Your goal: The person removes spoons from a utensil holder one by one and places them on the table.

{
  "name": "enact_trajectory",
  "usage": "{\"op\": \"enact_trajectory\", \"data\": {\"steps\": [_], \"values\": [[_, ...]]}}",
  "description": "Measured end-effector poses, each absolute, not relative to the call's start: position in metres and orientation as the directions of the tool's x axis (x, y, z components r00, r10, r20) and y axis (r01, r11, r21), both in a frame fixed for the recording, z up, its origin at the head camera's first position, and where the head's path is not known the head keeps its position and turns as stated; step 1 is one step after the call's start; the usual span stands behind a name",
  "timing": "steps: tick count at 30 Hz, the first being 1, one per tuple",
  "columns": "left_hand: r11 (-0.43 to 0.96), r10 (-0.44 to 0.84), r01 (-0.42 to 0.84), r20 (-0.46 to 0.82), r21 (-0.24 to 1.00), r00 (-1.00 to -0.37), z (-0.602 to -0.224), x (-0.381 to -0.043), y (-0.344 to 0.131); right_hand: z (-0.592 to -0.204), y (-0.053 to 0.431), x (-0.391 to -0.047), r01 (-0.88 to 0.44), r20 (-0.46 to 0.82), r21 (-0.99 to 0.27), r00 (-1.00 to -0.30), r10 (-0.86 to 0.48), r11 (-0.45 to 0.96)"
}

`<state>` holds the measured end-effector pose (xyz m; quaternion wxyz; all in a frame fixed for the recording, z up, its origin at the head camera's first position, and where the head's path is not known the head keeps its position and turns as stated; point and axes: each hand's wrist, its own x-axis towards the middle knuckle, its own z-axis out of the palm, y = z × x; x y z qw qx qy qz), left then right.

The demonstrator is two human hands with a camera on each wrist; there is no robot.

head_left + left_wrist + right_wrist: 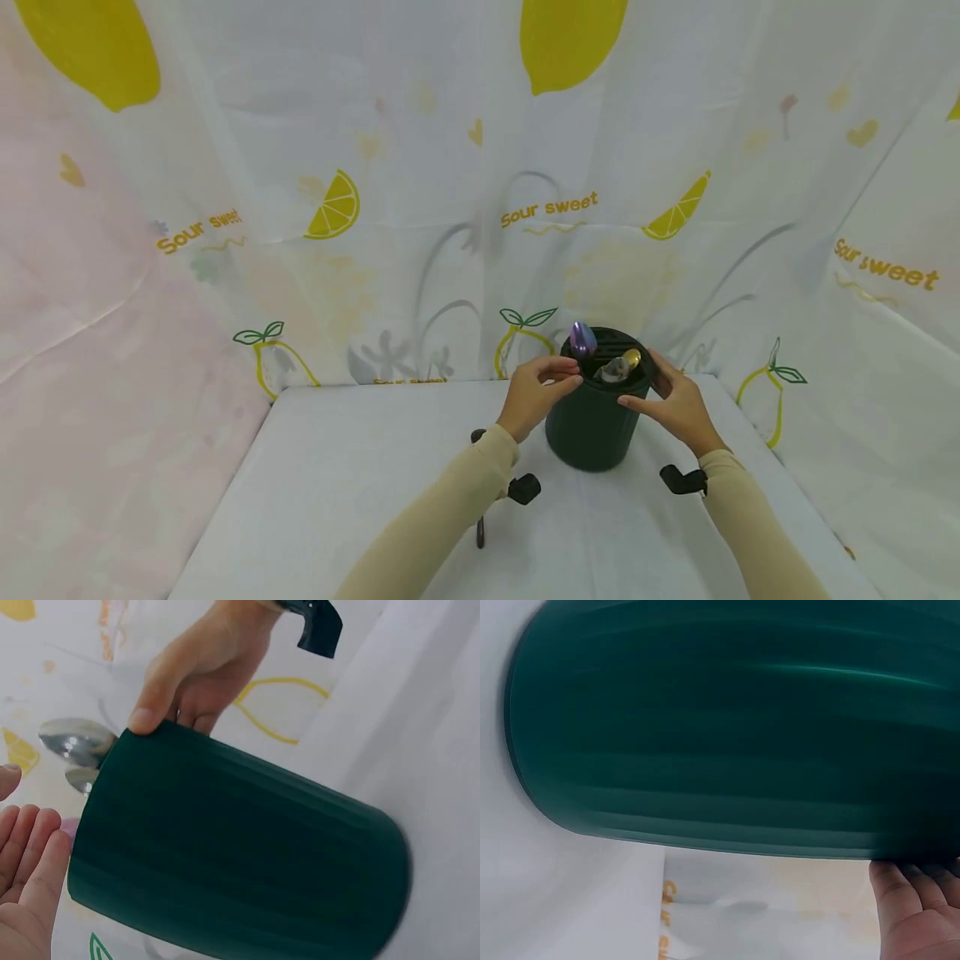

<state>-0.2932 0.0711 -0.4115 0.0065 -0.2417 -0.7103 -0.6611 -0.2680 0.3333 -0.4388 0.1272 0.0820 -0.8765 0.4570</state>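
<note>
your right hand [681,410] grips the green container [588,432]; let it brace while your left hand [531,393], fingers extended, holding nothing, moves gently beside the purple spoon [582,341].

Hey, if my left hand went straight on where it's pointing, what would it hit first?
Your left hand would probably meet the shiny purple spoon standing in the dark green cylindrical container; depth is unclear, so the container might come first.

Even light | faint shadows on table [337,467] | sheen on green container [727,735] | wrist views soft
</note>
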Motion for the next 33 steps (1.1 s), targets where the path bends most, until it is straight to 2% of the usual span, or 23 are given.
{"op": "enact_trajectory", "data": {"steps": [13,23,33], "values": [[-0.006,0.396,0.353,0.327,0.935,-0.858,-0.409,-0.289,0.094,-0.439,0.335,-0.268,-0.27,0.311,-0.786,-0.95,-0.022,0.557],[0.034,0.376,0.408,0.367,0.912,-0.851,-0.407,-0.289,0.101,-0.438,0.332,-0.269,-0.254,0.291,-0.798,-0.957,-0.02,0.546],[0.123,0.331,0.397,0.34,0.909,-0.88,-0.405,-0.291,0.107,-0.44,0.333,-0.269,-0.274,0.314,-0.79,-0.949,-0.022,0.549]]}}
